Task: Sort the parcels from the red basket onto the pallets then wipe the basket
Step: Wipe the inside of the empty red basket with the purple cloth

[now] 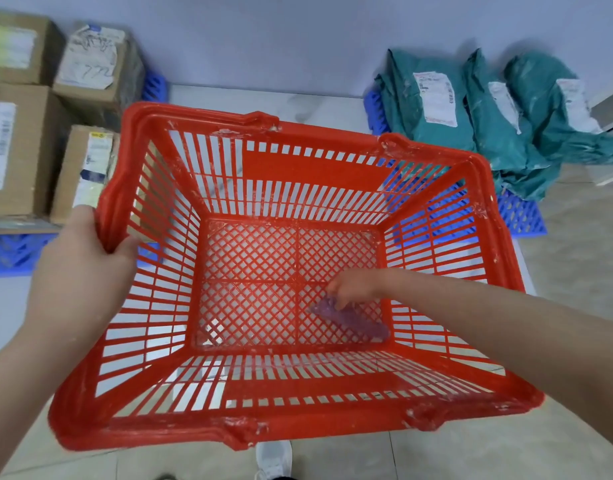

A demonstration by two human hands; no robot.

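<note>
My left fingers (pixel 123 247) clamp the red basket (pixel 318 168) rim while my right fingers (pixel 339 299) pinch the purple cloth (pixel 355 320), best pressed flat beneath them.

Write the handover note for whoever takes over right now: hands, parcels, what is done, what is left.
Left hand: grips the red basket by its left rim.
Right hand: inside the basket, holds a purple cloth on the mesh floor.
Parcels: cardboard boxes on the left blue pallet, teal mailer bags on the right blue pallet.
Done: no parcels in the basket.
Left: wipe the basket; white smears show on the rim.
</note>
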